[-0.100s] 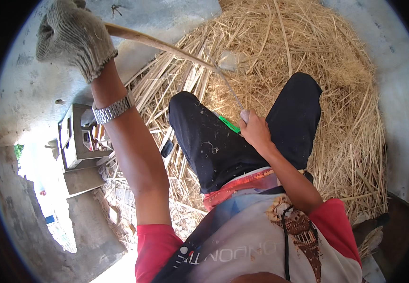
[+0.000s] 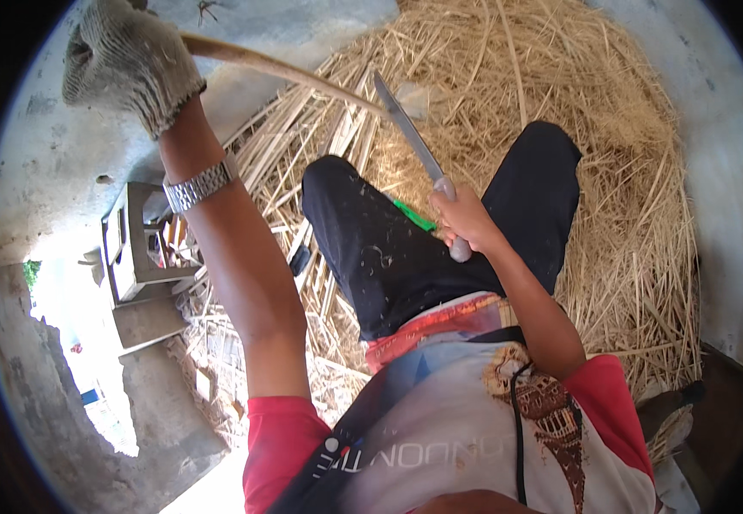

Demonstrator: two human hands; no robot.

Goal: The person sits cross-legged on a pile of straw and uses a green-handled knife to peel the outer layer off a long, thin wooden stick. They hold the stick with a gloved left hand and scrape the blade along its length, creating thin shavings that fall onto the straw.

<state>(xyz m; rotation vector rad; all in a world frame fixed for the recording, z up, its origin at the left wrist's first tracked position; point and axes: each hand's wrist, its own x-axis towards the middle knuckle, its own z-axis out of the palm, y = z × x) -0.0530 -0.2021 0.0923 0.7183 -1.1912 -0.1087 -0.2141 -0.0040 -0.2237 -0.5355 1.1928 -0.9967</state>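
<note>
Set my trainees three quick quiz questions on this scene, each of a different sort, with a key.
1. What does the right grip hold? (a) a hammer (b) a knife (c) a cup
2. True or false: the left grip is bare.
3. Fill in: the metal wristband is on the ____ arm.

Key: 1. b; 2. false, it wears a knitted glove and holds a long wooden strip; 3. left.

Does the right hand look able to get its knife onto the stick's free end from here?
Probably yes: the right hand grips the knife with its blade showing beside the free end of the stick, and nothing visible blocks the way, though depth is hard to judge.
</note>
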